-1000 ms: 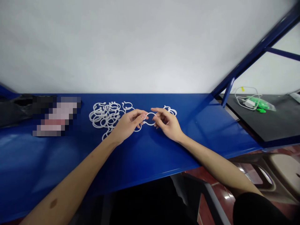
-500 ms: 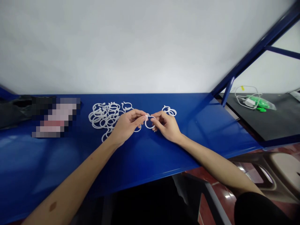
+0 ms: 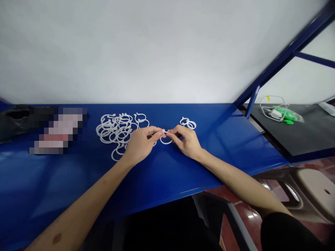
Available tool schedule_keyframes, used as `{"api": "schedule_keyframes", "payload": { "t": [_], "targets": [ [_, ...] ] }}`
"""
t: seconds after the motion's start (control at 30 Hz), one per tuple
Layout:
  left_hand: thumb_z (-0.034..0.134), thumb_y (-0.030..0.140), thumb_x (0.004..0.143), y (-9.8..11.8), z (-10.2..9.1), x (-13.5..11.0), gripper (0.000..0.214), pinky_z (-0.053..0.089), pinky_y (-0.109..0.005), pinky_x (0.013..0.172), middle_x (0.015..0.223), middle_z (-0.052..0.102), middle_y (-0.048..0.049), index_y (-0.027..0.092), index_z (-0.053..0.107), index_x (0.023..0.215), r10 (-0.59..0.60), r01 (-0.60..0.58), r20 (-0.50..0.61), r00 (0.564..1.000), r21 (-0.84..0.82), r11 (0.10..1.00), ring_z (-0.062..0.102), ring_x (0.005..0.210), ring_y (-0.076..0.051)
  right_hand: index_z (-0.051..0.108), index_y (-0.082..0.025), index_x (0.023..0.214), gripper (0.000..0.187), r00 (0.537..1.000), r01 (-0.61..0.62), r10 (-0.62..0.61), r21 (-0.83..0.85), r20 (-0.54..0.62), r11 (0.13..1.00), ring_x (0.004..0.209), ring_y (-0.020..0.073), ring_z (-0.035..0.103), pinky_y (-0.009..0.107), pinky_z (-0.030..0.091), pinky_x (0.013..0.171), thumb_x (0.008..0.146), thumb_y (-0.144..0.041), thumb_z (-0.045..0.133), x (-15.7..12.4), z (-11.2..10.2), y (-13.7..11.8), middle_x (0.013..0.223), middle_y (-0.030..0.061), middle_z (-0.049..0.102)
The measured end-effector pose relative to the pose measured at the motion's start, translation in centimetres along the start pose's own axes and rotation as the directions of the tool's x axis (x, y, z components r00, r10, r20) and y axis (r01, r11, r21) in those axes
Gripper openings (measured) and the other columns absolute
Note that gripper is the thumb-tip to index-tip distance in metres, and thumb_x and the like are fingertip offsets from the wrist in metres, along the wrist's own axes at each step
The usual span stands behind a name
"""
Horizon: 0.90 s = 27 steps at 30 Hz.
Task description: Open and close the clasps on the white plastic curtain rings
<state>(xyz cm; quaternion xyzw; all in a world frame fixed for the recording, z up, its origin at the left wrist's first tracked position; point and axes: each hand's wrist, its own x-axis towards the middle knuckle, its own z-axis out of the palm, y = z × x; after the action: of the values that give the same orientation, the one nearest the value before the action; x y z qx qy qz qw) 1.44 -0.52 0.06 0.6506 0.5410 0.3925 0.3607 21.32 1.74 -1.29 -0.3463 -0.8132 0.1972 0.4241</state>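
Between my hands is a white plastic curtain ring [image 3: 166,142], its lower curve showing below the fingertips. My left hand [image 3: 141,143] pinches it at the upper left, near its clasp. On the opposite side my right hand [image 3: 187,141] grips it between thumb and index finger. The fingers cover most of the clasp, so I cannot tell whether it is fastened. A pile of similar white rings [image 3: 110,129] lies left of my left hand, partly behind it. Just beyond my right hand rest a few more rings [image 3: 192,124].
The blue table [image 3: 167,174] meets a pale wall [image 3: 167,52] at the back. Left are a blurred-out flat item [image 3: 61,130] and a black bag [image 3: 15,122]. A blue frame post [image 3: 252,101] stands right, before a black surface with a white cable [image 3: 273,111]. A stool [image 3: 314,188] is lower right.
The held ring has tipped, so its round opening now shows less. My fingertips have come closer together around its top. The view has shifted slightly.
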Motion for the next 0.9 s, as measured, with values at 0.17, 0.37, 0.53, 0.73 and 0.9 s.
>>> {"api": "schedule_keyframes", "payload": {
  "t": [0.17,0.37,0.53,0.73,0.9],
  "targets": [
    [0.06,0.038,0.092,-0.2,0.5,-0.3,0.021,0.053,-0.029,0.075,0.093,0.079,-0.0014,0.025,0.078,0.092,0.099,-0.098,-0.053,0.994,0.022,0.995,0.071,0.083,-0.018,0.062,-0.02,0.088,0.022,0.99,0.139,-0.137,-0.105,0.027,0.985,0.074,0.0139,0.065,0.027,0.053,0.068,0.103,-0.031,0.053,-0.4,-0.1,0.3,0.084,0.0045,0.068],
    [0.059,0.041,0.094,-0.5,0.0,0.0,0.025,0.053,-0.032,0.075,0.091,0.078,-0.0026,0.024,0.076,0.1,0.148,-0.144,-0.002,0.989,0.206,0.968,0.069,0.076,-0.019,0.065,-0.019,0.098,0.021,0.981,0.173,-0.153,-0.185,0.116,0.967,0.076,0.0142,0.064,0.027,0.051,0.069,0.105,-0.031,0.049,-0.1,-0.3,0.3,0.087,0.0054,0.068],
    [0.055,0.035,0.094,-1.3,-0.7,0.7,0.033,0.046,-0.049,0.099,0.11,0.072,-0.012,0.018,0.071,0.117,0.315,-0.288,0.077,0.946,0.648,0.705,0.059,0.111,-0.033,0.072,-0.02,0.101,0.022,1.0,-0.026,0.031,-0.426,0.004,0.904,0.077,0.0162,0.063,0.03,0.051,0.072,0.102,-0.032,0.054,1.3,-2.0,1.3,0.096,0.0069,0.068],
    [0.047,0.035,0.096,-3.0,-1.2,1.3,0.032,0.045,-0.051,0.094,0.105,0.071,-0.013,0.018,0.072,0.105,0.216,-0.228,0.115,0.97,0.748,0.623,0.058,0.107,-0.035,0.075,-0.019,0.102,0.02,0.946,-0.324,0.264,-0.548,-0.188,0.771,0.081,0.0195,0.064,0.034,0.051,0.078,0.095,-0.025,0.058,2.5,-5.7,4.3,0.099,0.0083,0.07],
    [0.048,0.032,0.093,-3.1,-1.6,1.5,0.025,0.045,-0.049,0.09,0.099,0.072,-0.0102,0.02,0.071,0.093,0.228,-0.221,0.091,0.969,0.73,0.647,0.057,0.103,-0.033,0.074,-0.019,0.095,0.016,0.859,-0.51,0.447,-0.479,-0.249,0.715,0.082,0.0199,0.067,0.032,0.049,0.078,0.088,-0.023,0.06,3.0,-6.9,6.2,0.091,0.0053,0.075]
  ]
}}
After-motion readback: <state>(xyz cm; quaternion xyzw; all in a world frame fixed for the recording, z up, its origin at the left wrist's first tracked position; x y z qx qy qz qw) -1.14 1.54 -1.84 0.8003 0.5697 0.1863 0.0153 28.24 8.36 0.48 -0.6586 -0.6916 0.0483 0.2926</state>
